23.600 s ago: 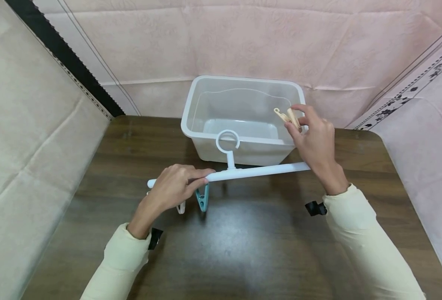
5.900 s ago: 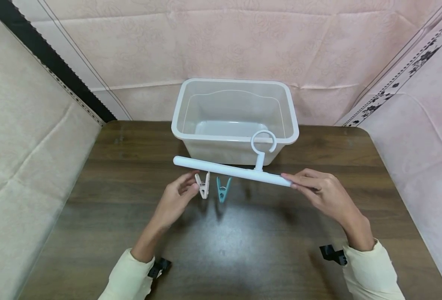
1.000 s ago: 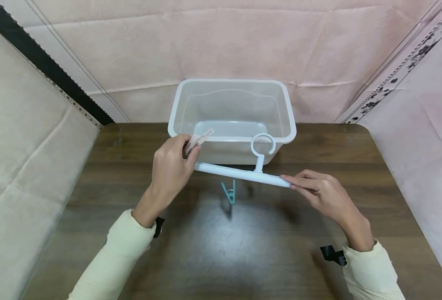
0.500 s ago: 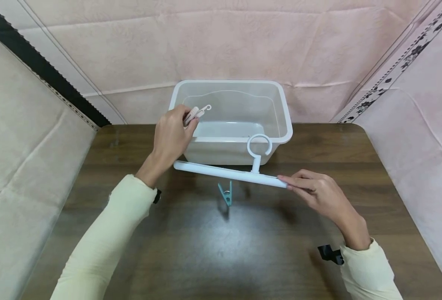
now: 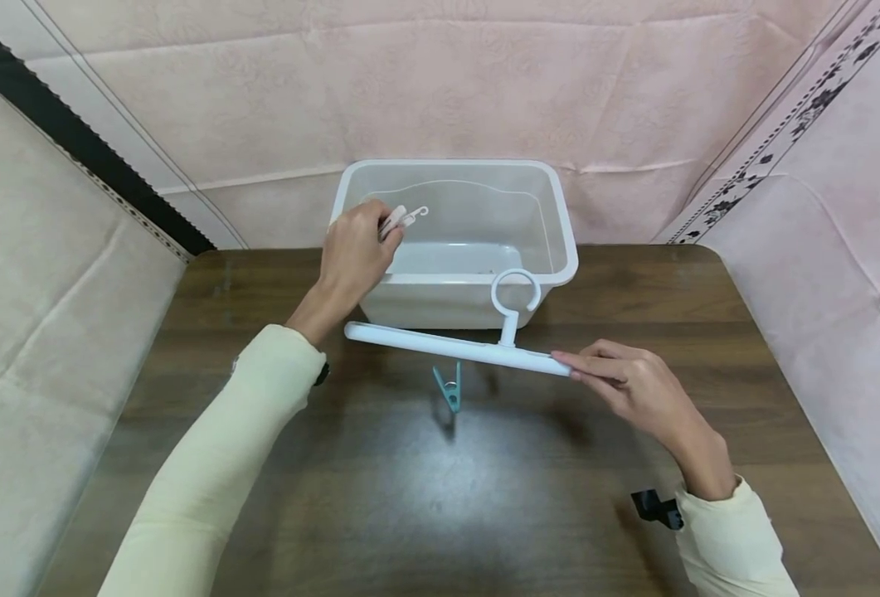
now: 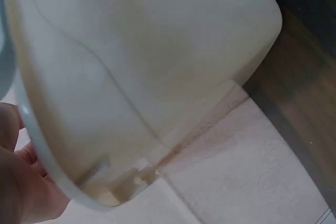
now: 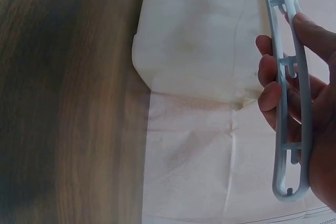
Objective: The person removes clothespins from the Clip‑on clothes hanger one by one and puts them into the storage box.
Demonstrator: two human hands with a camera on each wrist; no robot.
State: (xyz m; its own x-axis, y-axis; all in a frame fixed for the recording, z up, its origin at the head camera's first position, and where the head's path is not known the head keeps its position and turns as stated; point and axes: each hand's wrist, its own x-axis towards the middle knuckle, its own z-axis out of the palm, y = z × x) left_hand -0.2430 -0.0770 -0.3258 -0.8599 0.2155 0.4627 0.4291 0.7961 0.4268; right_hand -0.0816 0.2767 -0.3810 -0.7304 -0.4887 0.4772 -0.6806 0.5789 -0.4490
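Note:
My left hand (image 5: 361,245) pinches a pale pinkish-white clothespin (image 5: 393,220) with a small hook, over the left front of the grey-white plastic bin (image 5: 454,303). In the left wrist view, the hand (image 6: 31,187) is partly cut off beside the bin's rim. A pale blue clothes hanger (image 5: 454,345) extends in front of the bin, its round hook upward. My right hand (image 5: 637,390) grips its right end between thumb and fingers. The right wrist view shows the hanger's (image 7: 286,108) slotted underside with small pegs. Below the bar hangs a teal clothespin (image 5: 451,391).
A dark wooden table (image 5: 440,506) lies beneath everything. Pinkish patterned cloth (image 5: 469,91) rises behind the bin, and more cloth panels (image 5: 59,332) border both sides. The bin's rim stands between the hanger and the back cloth.
The pale clothespin hung beside the teal one about six seconds ago; my left hand has since carried it up over the bin. Earliest, my right hand held a cream clothespin; now it grips the hanger.

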